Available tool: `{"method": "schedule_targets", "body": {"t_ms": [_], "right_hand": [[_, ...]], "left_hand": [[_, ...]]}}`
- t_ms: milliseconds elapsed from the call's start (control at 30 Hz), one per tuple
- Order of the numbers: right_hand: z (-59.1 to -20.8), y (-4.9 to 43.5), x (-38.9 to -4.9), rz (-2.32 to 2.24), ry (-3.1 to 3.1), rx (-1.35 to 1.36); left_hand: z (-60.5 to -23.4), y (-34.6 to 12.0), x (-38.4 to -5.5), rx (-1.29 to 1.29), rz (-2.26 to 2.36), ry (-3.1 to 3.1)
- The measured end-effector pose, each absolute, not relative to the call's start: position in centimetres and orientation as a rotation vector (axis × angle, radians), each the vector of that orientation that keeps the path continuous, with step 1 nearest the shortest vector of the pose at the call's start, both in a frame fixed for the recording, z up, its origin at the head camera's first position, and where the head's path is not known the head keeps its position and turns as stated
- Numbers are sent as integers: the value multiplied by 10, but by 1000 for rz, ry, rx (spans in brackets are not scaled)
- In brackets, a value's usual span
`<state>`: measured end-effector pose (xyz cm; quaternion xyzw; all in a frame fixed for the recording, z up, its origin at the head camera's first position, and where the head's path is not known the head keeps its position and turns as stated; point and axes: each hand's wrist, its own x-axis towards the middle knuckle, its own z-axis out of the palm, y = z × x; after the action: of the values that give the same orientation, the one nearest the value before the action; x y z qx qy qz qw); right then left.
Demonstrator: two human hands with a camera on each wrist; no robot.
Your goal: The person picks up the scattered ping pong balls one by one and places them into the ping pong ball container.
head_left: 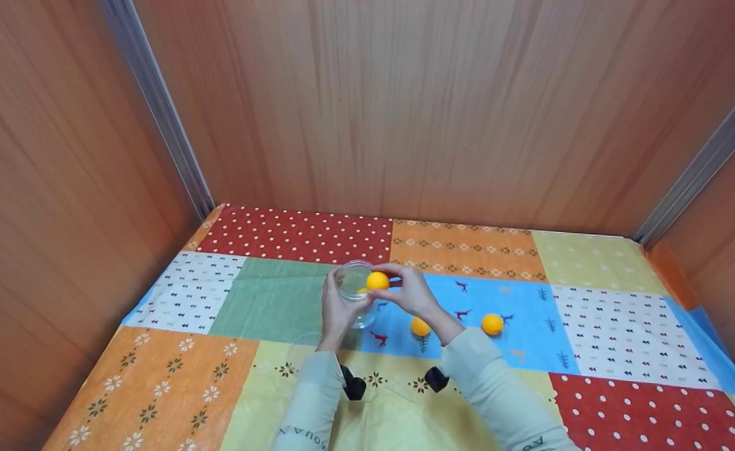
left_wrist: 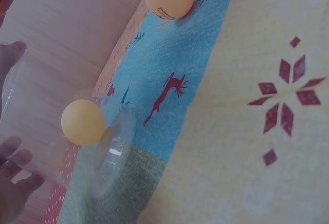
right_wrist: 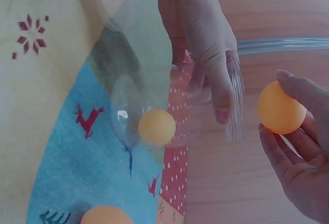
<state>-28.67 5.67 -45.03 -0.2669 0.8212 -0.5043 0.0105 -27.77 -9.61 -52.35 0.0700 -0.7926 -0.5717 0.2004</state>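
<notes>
1. Jar (head_left: 352,280), clear, round-mouthed; landmark piece. Roughly upright, mouth uppermost; whether its base touches the cloth cannot be told.
2. Hands, left (head_left: 341,311): curled round the jar's side, thumb near the rim; opened only to the jar's width.
3. Hands, right (head_left: 410,293): thumb and fingers parted by one ball's width, pinching a ball at the jar's mouth.
4. Held ball (head_left: 377,281), orange: near the jar's rim, outside it.
5. Enclosed ball (right_wrist: 157,127), orange: inside the jar, low, near its base.
6. Nearer loose ball (head_left: 421,326), orange: on the cloth, right of the jar, beside the right wrist.
7. Farther loose ball (head_left: 492,324), orange: on the cloth, well right of the jar.
8. Patchwork cloth (head_left: 280,282), multicoloured: covers the worktop beneath and around the jar.
9. Wood-grain panel (head_left: 367,113): beyond the jar, behind the worktop.
</notes>
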Motion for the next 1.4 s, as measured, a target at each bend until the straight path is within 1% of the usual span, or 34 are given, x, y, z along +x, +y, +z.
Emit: {"method": "schedule_targets", "body": {"t_ms": [133, 433, 633, 1000, 1400], "right_hand": [[-450, 49, -289, -1605, 2579, -821], [-457, 33, -290, -1768, 2570, -906], [-461, 27, -292, -1809, 2561, -878], [-463, 24, -298, -1810, 2581, -833], [-462, 28, -301, -1869, 2624, -878]], "left_hand": [[-524, -96, -279, 187, -1580, -2217], [-525, -98, -280, 129, -1537, -2187], [-525, -98, -280, 116, -1554, -2173], [-524, -96, -279, 134, -1530, -2191], [-527, -96, -281, 155, -1517, -2188]]}}
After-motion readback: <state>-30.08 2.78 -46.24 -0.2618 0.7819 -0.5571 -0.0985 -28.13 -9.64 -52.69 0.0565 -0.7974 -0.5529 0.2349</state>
